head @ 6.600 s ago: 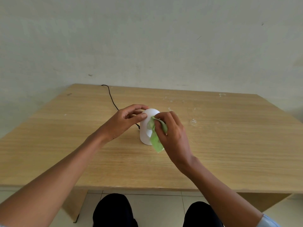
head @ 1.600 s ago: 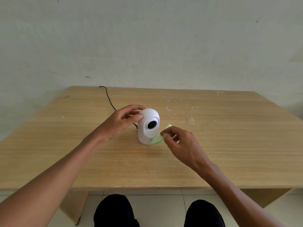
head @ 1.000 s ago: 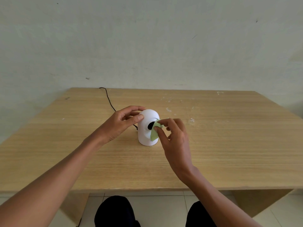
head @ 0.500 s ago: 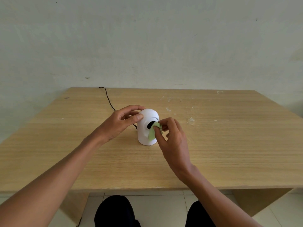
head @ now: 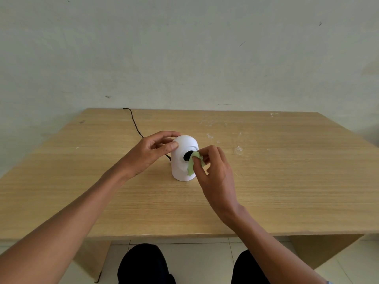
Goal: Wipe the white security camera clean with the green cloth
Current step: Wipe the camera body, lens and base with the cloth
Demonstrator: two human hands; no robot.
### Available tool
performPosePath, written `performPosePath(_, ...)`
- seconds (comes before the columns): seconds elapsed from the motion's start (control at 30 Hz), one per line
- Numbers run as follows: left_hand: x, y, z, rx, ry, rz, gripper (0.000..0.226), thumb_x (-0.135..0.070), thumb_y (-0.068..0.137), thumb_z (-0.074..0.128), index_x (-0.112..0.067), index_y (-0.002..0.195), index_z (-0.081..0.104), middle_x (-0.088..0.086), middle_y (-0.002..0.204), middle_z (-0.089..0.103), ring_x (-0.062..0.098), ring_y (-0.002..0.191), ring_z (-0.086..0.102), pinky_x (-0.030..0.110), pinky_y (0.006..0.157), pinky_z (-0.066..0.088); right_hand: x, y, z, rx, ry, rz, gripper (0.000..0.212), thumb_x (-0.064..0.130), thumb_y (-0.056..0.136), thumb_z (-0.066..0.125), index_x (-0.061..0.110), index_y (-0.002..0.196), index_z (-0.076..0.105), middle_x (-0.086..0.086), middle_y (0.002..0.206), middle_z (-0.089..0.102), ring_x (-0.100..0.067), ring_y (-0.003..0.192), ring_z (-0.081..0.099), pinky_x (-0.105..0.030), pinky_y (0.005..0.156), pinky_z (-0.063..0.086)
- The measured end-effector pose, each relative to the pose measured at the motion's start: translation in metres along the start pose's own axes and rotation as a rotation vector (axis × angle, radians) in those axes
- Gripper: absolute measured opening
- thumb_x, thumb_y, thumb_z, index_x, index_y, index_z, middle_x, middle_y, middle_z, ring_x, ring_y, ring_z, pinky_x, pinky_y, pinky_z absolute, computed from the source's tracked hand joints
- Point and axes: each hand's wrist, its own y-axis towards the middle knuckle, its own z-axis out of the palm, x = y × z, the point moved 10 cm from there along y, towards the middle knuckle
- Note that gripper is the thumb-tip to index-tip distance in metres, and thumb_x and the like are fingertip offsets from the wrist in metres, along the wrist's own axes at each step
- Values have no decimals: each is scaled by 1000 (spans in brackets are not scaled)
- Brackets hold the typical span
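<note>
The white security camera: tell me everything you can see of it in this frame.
The security camera is a small, smooth, white, plastic-looking unit with a domed top and rounded base, standing upright near the middle of the wooden table. Its dark round lens faces the person. The left hand steadies the upper left side with thumb and fingers. The right hand presses a green cloth against the lens's right edge. A black cable runs from behind it toward the table's far edge.
</note>
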Motion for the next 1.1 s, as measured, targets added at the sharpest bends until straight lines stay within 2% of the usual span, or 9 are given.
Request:
performPosePath(0.07,0,1,0,0,-3,1,44,-58,83,68,-46,125,69,-5,122,75,10,110,70,45,113,47,5,1,1,4,26,-7,6,17,97,63,18,100,58,9,97,60,-10,87,59,-32,66,52)
performPosePath(0.23,1,2,-1,-7,-12,3,43,-56,84,68,-45,126,69,-3,123,75,12,111,70,48,114,47,8,-8,13,61,-108,-120,11,16,94,66,13,104,61,2,98,61,-19,85,60,-41,64,54)
performPosePath(0.43,1,1,-1,-4,-7,3,44,-57,83,68,-45,125,70,-6,121,76,9,109,70,45,113,48,0,0,2,12,-35,-32,7,19,96,64,18,101,59,9,97,60,-13,87,59,-37,65,53)
performPosePath(0.5,1,2,0,-2,-6,8,46,-57,84,67,-43,127,69,-6,122,76,8,111,70,44,112,48,10,3,3,6,-28,-68,8,20,97,63,18,105,61,8,101,61,-14,89,60,-37,66,53)
performPosePath(0.63,1,2,0,-5,-23,17,46,-55,85,68,-41,128,69,-2,122,76,13,112,70,46,113,48,20,-4,9,30,-175,-187,15,16,93,68,13,107,66,0,100,63,-21,89,62,-39,63,54)
performPosePath(0.87,2,3,0,-5,-28,18,44,-56,85,68,-43,127,69,-5,122,76,14,113,70,48,114,47,20,1,-5,-28,-154,-191,11,11,94,69,12,105,69,0,103,63,-19,93,62,-34,68,54)
performPosePath(1.0,4,3,0,-5,-33,18,44,-55,87,68,-41,129,69,-3,123,76,17,116,70,51,113,47,33,1,5,21,-234,-293,13,6,90,69,9,102,70,-4,104,63,-23,91,61,-35,68,53)
performPosePath(1.1,4,3,0,-13,-40,13,43,-55,87,68,-42,128,69,-3,123,75,18,117,70,49,113,47,31,-3,9,60,-271,-340,14,6,87,71,9,101,70,-5,102,63,-24,88,62,-37,68,53)
